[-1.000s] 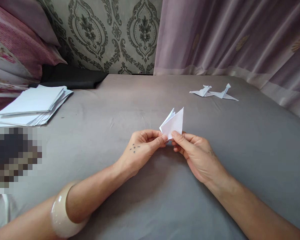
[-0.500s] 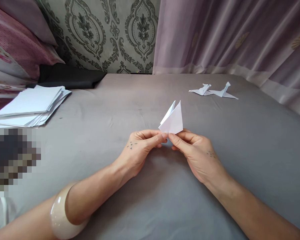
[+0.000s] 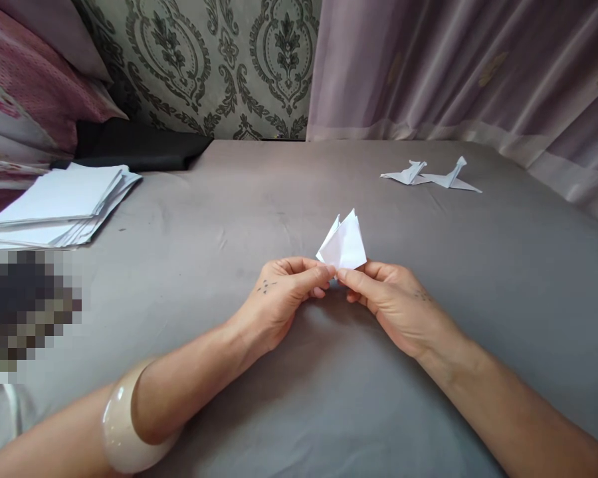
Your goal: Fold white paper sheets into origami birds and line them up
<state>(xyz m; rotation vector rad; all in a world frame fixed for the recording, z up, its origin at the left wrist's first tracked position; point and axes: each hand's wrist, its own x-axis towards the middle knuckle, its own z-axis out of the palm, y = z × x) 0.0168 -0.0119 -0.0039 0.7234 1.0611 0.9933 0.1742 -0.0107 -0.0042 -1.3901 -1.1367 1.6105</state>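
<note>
A white folded paper [image 3: 346, 244], with two pointed flaps standing up, is held between my hands above the grey cloth. My left hand [image 3: 292, 289] pinches its lower edge on the left, thumb on the near side. From the right, my right hand [image 3: 389, 295] pinches the same lower edge, and the two thumb tips nearly meet. The fingers behind the paper are partly hidden. Farther back on the right lie two folded paper figures, one [image 3: 407, 174] beside the other [image 3: 452, 178], close together.
A stack of white paper sheets [image 3: 60, 196] lies at the left, in front of a black cloth item [image 3: 139, 146]. A blurred-out dark object [image 3: 24, 305] is at the left edge. Purple curtains [image 3: 428, 73] hang behind the grey-covered surface [image 3: 204, 226].
The paper's upright flaps have tipped and opened slightly, their points a little lower and more to the left. Both hands keep their pinch. The camera view has shifted slightly.
</note>
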